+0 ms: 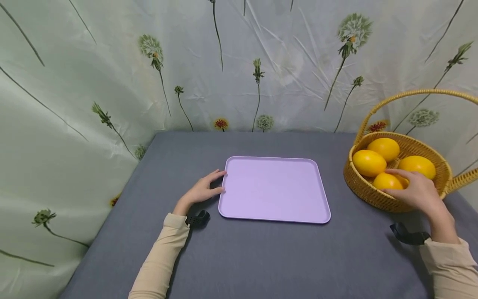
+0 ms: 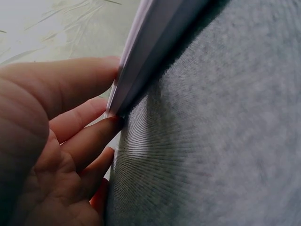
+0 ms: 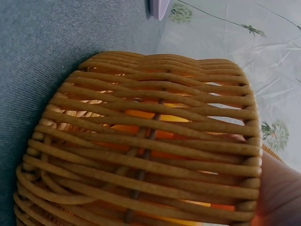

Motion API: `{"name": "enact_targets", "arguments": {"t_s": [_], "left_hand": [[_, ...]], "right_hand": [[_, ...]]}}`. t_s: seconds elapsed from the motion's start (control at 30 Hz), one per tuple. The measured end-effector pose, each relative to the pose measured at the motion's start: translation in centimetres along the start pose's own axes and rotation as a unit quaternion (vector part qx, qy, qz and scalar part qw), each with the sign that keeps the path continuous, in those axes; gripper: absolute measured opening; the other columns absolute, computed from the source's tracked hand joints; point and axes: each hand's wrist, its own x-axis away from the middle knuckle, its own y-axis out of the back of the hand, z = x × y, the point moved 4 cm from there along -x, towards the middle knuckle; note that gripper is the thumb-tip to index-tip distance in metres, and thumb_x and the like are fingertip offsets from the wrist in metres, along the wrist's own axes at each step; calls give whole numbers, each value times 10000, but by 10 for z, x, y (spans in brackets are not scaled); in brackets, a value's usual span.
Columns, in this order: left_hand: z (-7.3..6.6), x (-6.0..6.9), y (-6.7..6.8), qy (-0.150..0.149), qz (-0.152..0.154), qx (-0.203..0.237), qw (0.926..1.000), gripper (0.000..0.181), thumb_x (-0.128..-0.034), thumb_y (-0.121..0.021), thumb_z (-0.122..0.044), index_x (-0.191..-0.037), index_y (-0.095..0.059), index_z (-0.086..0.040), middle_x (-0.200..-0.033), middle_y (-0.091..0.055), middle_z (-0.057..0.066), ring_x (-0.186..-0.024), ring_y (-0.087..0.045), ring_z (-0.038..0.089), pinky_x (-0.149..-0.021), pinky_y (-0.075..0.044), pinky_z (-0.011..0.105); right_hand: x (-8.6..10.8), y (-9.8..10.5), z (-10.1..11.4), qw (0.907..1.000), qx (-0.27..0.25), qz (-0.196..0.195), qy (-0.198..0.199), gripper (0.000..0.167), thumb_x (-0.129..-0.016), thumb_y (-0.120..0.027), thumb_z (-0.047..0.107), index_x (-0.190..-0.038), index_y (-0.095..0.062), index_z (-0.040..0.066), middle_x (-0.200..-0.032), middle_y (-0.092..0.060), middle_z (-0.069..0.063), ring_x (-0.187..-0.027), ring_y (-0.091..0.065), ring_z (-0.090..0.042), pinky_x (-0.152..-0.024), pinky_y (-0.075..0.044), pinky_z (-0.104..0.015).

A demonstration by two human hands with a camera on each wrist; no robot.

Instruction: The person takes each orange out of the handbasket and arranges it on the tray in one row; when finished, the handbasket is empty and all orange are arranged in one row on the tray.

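My left hand (image 1: pixel 201 190) is at the left edge of a flat lilac tray (image 1: pixel 276 191), thumb and forefinger spread along its rim. In the left wrist view the fingertips (image 2: pixel 110 66) touch the tray's side (image 2: pixel 146 42). Over on the right, a wicker basket (image 1: pixel 367 195) holds several smooth yellow oval fruits (image 1: pixel 369 162). My right hand (image 1: pixel 420 191) reaches over its near rim, thumb and fingers around the nearest yellow fruit (image 1: pixel 386 181). From the right wrist, the woven basket wall (image 3: pixel 141 165) hides most of the fruit and the fingers.
A grey cloth (image 1: pixel 261 257) covers the table. The basket's tall arched handle (image 1: pixel 410 94) rises above the fruits. Behind the table hangs a pale curtain (image 1: pixel 224 91) printed with dandelions, which also runs down the left side.
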Motion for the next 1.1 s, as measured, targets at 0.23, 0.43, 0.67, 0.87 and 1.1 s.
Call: {"name": "enact_targets", "arguments": {"t_s": [0.23,0.43,0.67,0.87,1.1], "left_hand": [[-2,-1,-2,-29,-87,57,9999,516,-937,-548,-204,-1412,-411,-59,-1501,-290,271,-1414,-247,418,-1129,-245,572],[-2,-3,-2,-99,-178,26,9998,510,-931,-559,-182,-1405,-420,-53,-1490,-333,245,-1417,-245,412,-1135,-234,574],[-2,-4,-2,-216,-310,18,9993,504,-919,-577,-167,-1388,-440,-42,-1470,-367,247,-1403,-268,424,-1122,-250,582],[-3,-4,-2,-167,-319,22,9994,498,-917,-578,-169,-1379,-450,-38,-1468,-382,231,-1410,-271,405,-1134,-246,565],[-1,-2,-3,-252,-429,-5,9988,484,-910,-582,-152,-1361,-466,-21,-1445,-417,229,-1401,-286,408,-1133,-252,558]], "right_hand": [[6,0,-2,9997,-33,-161,-184,525,-755,-744,270,-1150,-595,-41,-1044,-561,-406,-806,-543,-429,-634,-330,-391],[6,1,-2,9985,-11,-203,-513,558,-781,-720,296,-1188,-548,-44,-1140,-489,-411,-949,-474,-499,-740,-325,-542],[8,1,0,9968,-100,-186,-768,610,-812,-688,313,-1256,-495,-60,-1196,-443,-413,-1048,-397,-529,-821,-288,-607],[7,6,8,9961,-240,-431,-734,622,-826,-678,322,-1280,-482,-55,-1203,-447,-397,-1088,-363,-527,-870,-254,-624],[5,7,15,9951,-316,-624,-693,628,-821,-684,322,-1293,-485,-42,-1201,-455,-377,-1115,-346,-523,-883,-240,-626]]}}
